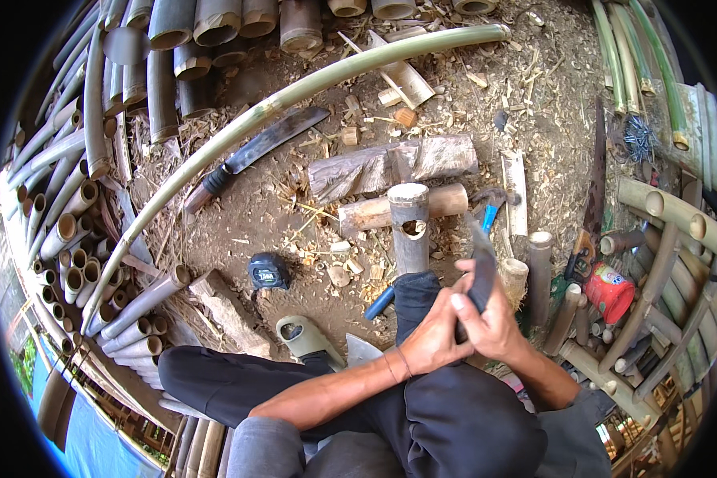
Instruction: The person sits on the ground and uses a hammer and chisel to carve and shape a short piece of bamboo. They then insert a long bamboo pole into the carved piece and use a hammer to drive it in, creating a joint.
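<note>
Both my hands are together above my knees, around a dark-bladed knife (481, 275) whose tip points away from me. My left hand (436, 334) is closed at its lower end, where the handle is mostly hidden. My right hand (495, 323) is wrapped about it from the right, thumb across the near side and fingertips showing past the blade. Just left of the blade, a bamboo tube (410, 251) with a hole cut in its side rests against my trouser leg. Its far end lies by a peeled bamboo piece (366, 217) and a rough wooden block (434, 159).
A machete (271, 143) lies beneath a long curved bamboo pole (311, 82). A tape measure (268, 272) sits on the chip-strewn ground. A blue-handled hammer (492, 211), a handsaw (583, 255) and a red container (609, 292) are at right. Bamboo stacks (80, 231) line the left.
</note>
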Demonstrator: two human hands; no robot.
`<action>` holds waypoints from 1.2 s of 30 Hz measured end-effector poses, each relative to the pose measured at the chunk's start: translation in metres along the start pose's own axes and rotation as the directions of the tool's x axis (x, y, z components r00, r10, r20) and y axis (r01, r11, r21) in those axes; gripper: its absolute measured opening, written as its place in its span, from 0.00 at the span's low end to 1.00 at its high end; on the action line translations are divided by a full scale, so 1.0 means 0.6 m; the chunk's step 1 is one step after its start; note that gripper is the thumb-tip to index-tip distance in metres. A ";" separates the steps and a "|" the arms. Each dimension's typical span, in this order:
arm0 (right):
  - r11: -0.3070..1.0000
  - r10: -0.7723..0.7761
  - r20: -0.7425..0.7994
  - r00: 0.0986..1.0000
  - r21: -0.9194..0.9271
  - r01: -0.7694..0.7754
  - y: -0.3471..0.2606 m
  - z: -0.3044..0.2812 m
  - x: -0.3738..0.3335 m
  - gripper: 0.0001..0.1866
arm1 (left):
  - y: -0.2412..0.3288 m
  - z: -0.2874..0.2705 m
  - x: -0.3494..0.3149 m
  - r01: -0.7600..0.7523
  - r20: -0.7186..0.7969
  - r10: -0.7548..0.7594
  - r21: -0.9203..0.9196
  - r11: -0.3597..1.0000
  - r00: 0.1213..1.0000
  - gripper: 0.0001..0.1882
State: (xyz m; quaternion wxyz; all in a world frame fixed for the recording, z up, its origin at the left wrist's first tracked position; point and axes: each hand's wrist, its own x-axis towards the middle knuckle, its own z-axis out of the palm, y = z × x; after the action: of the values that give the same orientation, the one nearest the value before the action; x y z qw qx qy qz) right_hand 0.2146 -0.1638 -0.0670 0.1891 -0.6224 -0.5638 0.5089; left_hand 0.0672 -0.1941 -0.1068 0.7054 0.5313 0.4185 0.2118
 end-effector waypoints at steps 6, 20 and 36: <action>0.797 -0.204 0.384 0.900 -0.469 0.381 -0.015 -0.114 0.092 0.33 | -0.013 -0.046 0.048 0.398 0.358 -0.198 -0.666 0.631 0.912 0.48; 0.723 -0.038 0.759 0.650 -0.428 0.542 0.022 -0.090 0.218 0.11 | 0.017 -0.007 0.113 0.072 0.055 -0.610 -0.997 0.004 0.791 0.20; 0.976 0.202 0.047 0.978 0.076 -0.205 0.058 0.100 0.039 0.22 | -0.022 -0.110 0.083 0.603 -0.175 -0.577 0.241 0.761 0.798 0.18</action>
State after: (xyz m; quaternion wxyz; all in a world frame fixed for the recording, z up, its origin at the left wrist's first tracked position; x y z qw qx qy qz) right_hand 0.1778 -0.1732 -0.1297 0.1499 -0.6586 -0.4796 0.5602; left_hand 0.0395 -0.1239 -0.1429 0.6324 0.4580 0.6219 -0.0596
